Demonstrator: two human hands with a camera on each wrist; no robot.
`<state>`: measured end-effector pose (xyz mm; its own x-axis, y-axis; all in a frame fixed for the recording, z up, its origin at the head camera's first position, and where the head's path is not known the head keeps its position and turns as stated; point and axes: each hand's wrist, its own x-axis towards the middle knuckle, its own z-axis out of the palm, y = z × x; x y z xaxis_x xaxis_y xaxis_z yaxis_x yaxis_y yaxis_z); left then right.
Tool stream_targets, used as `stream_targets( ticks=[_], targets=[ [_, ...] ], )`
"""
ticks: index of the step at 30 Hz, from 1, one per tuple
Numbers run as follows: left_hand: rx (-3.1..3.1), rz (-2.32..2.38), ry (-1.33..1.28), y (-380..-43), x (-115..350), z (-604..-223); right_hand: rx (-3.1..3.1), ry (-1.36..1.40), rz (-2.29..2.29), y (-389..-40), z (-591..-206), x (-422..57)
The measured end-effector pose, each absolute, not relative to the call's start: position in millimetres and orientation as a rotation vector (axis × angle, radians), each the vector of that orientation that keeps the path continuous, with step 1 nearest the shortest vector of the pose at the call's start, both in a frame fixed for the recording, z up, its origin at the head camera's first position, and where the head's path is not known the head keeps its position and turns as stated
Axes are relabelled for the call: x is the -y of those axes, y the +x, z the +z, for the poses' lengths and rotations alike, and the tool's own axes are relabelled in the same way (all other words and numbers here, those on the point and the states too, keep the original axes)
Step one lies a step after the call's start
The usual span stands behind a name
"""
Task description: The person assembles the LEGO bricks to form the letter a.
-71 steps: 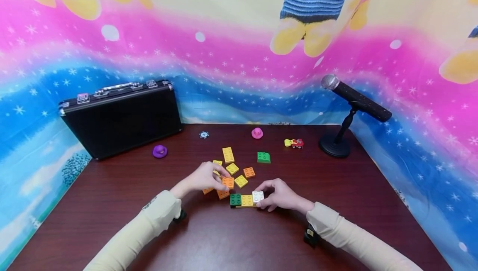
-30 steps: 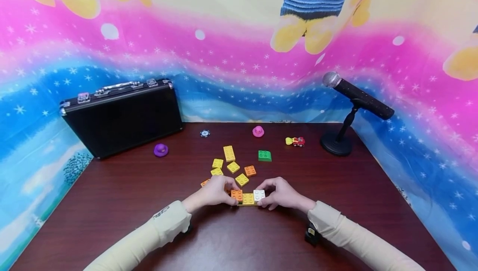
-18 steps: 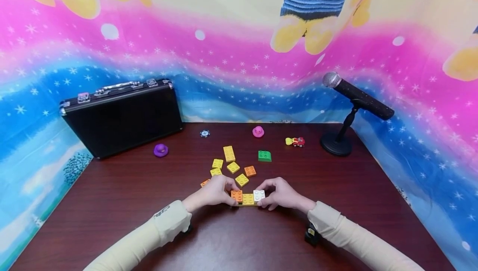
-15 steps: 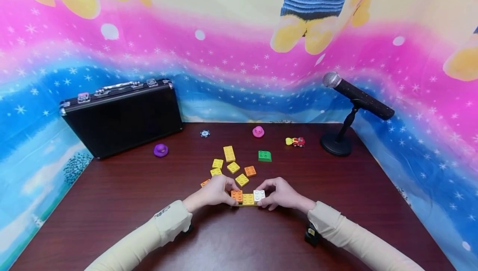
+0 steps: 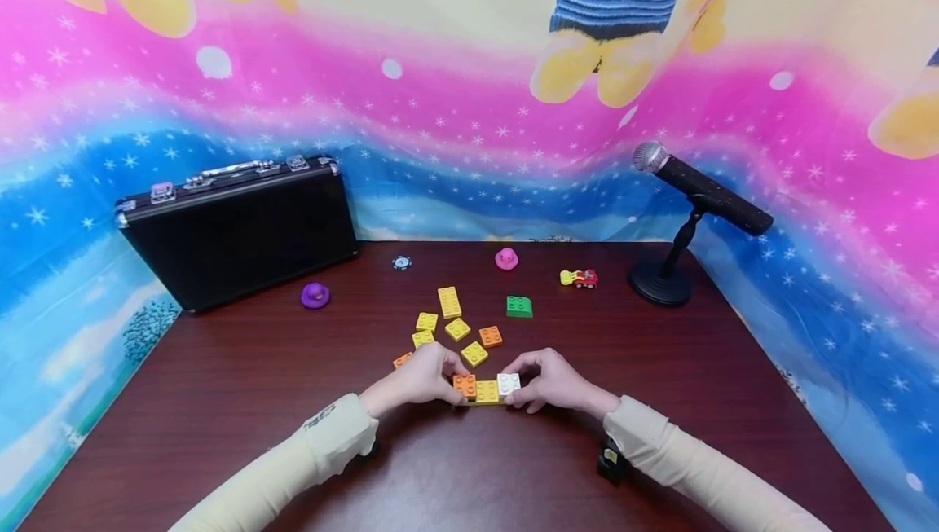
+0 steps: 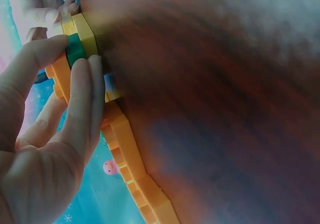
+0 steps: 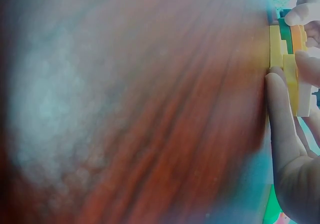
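Note:
My left hand (image 5: 421, 375) pinches an orange toy building brick (image 5: 465, 385) at the left end of a short brick assembly. Beneath the orange one, a green brick (image 6: 76, 49) shows in the left wrist view, over a yellow base brick (image 6: 86, 33). At the other end, my right hand (image 5: 553, 381) holds a white brick (image 5: 509, 384) between thumb and fingers. The right wrist view shows it on a yellow brick (image 7: 290, 86). Between the two hands, the studs of a yellow brick (image 5: 487, 390) are exposed. Fingers cover part of both ends.
Several loose yellow bricks (image 5: 458, 329) and orange bricks (image 5: 490, 336) lie just beyond the hands, with a green curved brick (image 5: 519, 306) behind. Farther back are a purple duck (image 5: 315, 296), pink duck (image 5: 506, 259), poker chip (image 5: 401, 262), toy car (image 5: 579, 279), black briefcase (image 5: 238, 235) and microphone stand (image 5: 660, 281).
My left hand has carried the orange brick right and toward me, from over the loose bricks onto the green brick. The right hand has stayed at the white brick. Lately both hands are nearly still.

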<state>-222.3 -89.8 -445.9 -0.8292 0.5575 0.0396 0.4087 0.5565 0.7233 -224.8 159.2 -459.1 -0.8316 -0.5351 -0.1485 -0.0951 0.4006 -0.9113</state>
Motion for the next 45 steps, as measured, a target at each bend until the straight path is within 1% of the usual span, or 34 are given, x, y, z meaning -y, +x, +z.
stream_targets(
  ticks=[8, 16, 27, 34, 41, 45],
  targets=[
    [-2.619, 1.087, 0.893, -221.1, 87.6, -446.7, -2.239, -0.556, -1.413, -211.4, -431.7, -154.7],
    [-2.674, 1.049, 0.914, -218.0, 85.7, -446.8, -2.254, -0.532, -1.400, -223.7, -458.0, -158.8],
    [-2.672, 0.995, 0.943, -221.1, 83.4, -448.1, -2.246, -0.552, -1.421, -225.9, -460.1, -159.2],
    [-2.650, 1.024, 0.930, -219.5, 85.6, -447.2, -2.244, -0.531, -1.411, -222.5, -455.3, -157.4],
    [-2.633, 1.052, 0.907, -218.3, 86.4, -448.0, -2.227, -0.527, -1.423, -209.8, -432.6, -153.5],
    [-2.640, 1.046, 0.911, -217.7, 85.9, -447.8, -2.232, -0.530, -1.417, -210.7, -433.1, -153.4]
  ],
)
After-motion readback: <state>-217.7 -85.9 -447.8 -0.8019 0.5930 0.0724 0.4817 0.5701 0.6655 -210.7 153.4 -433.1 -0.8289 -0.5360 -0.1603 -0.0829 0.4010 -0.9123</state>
